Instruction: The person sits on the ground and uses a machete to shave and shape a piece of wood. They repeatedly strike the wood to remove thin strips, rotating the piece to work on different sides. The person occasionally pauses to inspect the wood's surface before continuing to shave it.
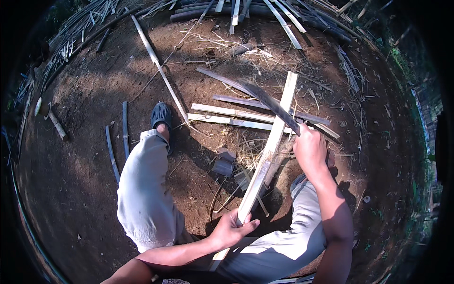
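My left hand (pixel 232 230) grips a pale strip (pixel 273 142) near its lower end, and my right hand (pixel 310 146) is wrapped around a dark knife (pixel 272 105) crossing over its upper part. Beyond, loose slats (pixel 231 112) lie on brown ground (pixel 94 175).

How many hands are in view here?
2: the left hand, low at centre, gripping the long pale strip; the right hand, right of centre, holding the dark blade.

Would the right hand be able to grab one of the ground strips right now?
Probably not right now: the right hand is wrapped around the knife. The ground strips look fairly close, but the held strip crosses in front of them.
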A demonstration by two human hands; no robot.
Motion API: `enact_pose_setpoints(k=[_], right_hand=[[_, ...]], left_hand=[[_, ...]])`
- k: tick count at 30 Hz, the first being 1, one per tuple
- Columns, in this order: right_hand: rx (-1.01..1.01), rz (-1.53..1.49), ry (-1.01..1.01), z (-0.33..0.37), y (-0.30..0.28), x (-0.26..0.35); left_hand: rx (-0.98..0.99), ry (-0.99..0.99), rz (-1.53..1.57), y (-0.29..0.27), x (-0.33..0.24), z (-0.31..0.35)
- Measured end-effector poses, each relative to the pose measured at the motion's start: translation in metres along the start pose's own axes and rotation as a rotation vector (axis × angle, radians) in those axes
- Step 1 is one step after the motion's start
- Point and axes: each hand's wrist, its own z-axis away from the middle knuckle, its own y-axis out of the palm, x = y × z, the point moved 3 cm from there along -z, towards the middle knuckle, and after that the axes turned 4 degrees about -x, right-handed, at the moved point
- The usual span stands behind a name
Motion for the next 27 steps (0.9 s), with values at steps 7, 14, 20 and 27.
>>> enact_pose_setpoints(k=[7, 14, 20, 27], right_hand=[[0.118, -0.050, -0.652, 0.092, 0.006, 0.062], [0.115, -0.046, -0.462, 0.056, 0.043, 0.037], [0.155, -0.106, -0.437, 0.047, 0.058, 0.038], [0.161, -0.150, -0.612, 0.085, 0.054, 0.048]], left_hand=[[-0.081, -0.063, -0.055, -0.011, -0.012, -0.011], [-0.151, -0.048, -0.015, -0.011, 0.023, -0.008], [-0.175, -0.120, 0.000, -0.013, 0.017, 0.000], [-0.154, -0.073, -0.002, -0.023, 0.025, -0.006]])
